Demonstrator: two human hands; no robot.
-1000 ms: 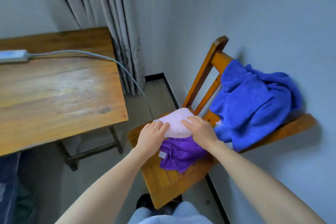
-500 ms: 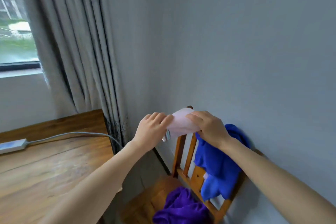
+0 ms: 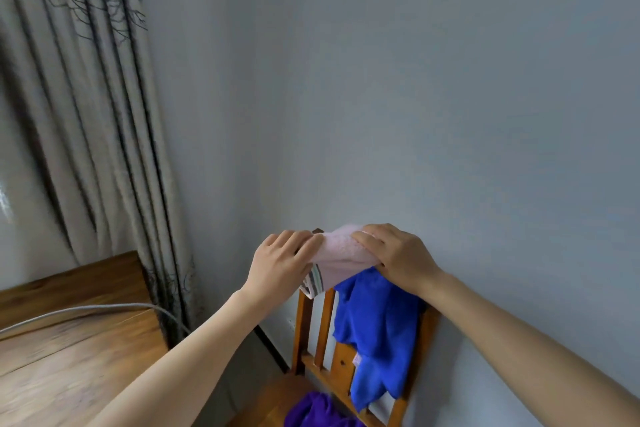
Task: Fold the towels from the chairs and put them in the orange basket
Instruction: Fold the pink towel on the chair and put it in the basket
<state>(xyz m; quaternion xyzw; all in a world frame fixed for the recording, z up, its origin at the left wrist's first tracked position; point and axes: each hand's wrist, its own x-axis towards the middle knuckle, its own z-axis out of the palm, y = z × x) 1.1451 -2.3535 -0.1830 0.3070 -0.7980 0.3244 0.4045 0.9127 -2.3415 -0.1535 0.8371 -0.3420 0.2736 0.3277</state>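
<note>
Since a second ago, both hands have lifted the pink towel off the chair seat to mid-frame, above the chair back. The view has tilted upward: the table now fills only the lower left, the purple towel the bottom edge.

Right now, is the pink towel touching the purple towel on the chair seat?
Apart. The head view shows the pink towel held up in both hands, well above the purple towel lying on the seat.
</note>
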